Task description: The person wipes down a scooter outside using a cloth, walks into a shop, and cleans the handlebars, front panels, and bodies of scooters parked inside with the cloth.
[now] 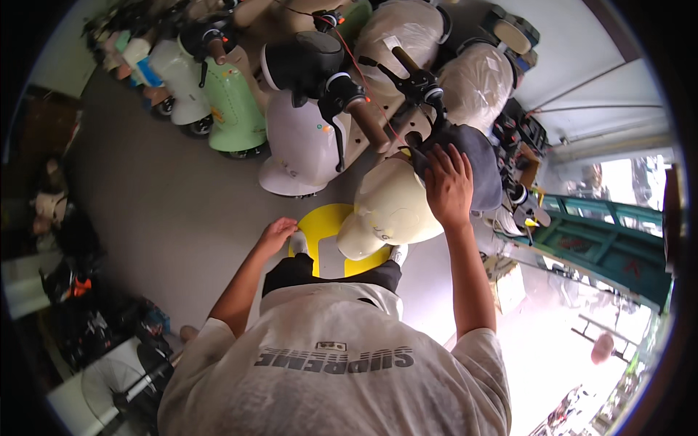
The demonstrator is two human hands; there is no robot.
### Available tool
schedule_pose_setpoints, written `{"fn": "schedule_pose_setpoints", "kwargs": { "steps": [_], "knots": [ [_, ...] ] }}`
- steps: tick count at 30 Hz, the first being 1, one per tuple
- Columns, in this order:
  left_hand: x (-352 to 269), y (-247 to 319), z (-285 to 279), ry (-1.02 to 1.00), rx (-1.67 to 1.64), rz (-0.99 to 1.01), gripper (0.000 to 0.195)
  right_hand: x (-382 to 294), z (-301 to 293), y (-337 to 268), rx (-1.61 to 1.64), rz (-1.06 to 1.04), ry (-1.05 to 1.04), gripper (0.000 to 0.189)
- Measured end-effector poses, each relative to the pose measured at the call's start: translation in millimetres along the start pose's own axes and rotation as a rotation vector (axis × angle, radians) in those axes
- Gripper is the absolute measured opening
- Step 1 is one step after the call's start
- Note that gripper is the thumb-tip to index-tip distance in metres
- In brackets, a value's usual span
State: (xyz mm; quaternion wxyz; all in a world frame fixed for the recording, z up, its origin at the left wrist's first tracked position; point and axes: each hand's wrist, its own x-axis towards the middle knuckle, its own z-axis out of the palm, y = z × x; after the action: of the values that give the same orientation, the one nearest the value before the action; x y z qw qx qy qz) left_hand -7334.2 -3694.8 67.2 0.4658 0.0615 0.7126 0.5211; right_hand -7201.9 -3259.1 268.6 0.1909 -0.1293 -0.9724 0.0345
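My right hand (451, 185) lies flat on a dark grey cloth-like cover (485, 163) draped at the handlebar end of a cream scooter (406, 201). Its palm side is hidden, so I cannot tell whether the fingers grip the fabric. My left hand (277, 237) hangs loosely in the air, fingers slightly bent, with nothing visible in it. Below it a yellow ring marking (322, 218) curves across the floor, and my shoes stand near it. The cream scooter's rounded front overlaps part of this ring.
Beside the cream scooter stands a pale lilac scooter (297, 141) with a brown handlebar grip (371, 125). A green scooter (234, 109) follows to its left. Plastic-wrapped parts (474, 87) sit behind. A red cord (354, 60) crosses the handlebars. To the right is a teal metal frame (594, 234).
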Motion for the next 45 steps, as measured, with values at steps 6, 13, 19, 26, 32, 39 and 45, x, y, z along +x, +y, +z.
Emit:
{"fn": "schedule_pose_setpoints", "kwargs": {
  "steps": [6, 13, 19, 26, 32, 39, 45],
  "knots": [
    [13.8, -18.5, -114.9, -0.086, 0.185, 0.125, 0.024, -46.4, 28.8, -19.7, -0.116, 0.446, 0.242, 0.049],
    [32.9, 15.3, -145.1, -0.088, 0.198, -0.055, 0.02, -47.0, 59.2, -1.9, -0.001, 0.828, 0.489, 0.053],
    [62.3, 52.5, -96.5, -0.302, 0.213, 0.049, 0.02, 30.1, 32.4, -9.4, -0.233, 0.314, -0.052, 0.035],
    [49.9, 78.5, -79.3, -0.425, 0.3, 0.095, 0.022, 14.8, 43.3, 59.9, -0.13, 0.601, 0.087, 0.041],
    [16.8, -67.6, -206.2, -0.057, 0.403, -0.105, 0.021, -14.0, 52.9, 52.3, 0.027, 0.657, 0.38, 0.047],
    [-67.8, -126.0, -273.5, 0.203, 0.435, -0.863, 0.035, -31.8, 39.3, -42.4, -0.082, 0.584, 0.339, 0.041],
    [10.4, -94.4, -297.0, 0.083, 0.362, -0.479, 0.035, -8.5, -4.7, -58.1, 1.015, 1.232, 0.863, 0.05]
  ]
}}
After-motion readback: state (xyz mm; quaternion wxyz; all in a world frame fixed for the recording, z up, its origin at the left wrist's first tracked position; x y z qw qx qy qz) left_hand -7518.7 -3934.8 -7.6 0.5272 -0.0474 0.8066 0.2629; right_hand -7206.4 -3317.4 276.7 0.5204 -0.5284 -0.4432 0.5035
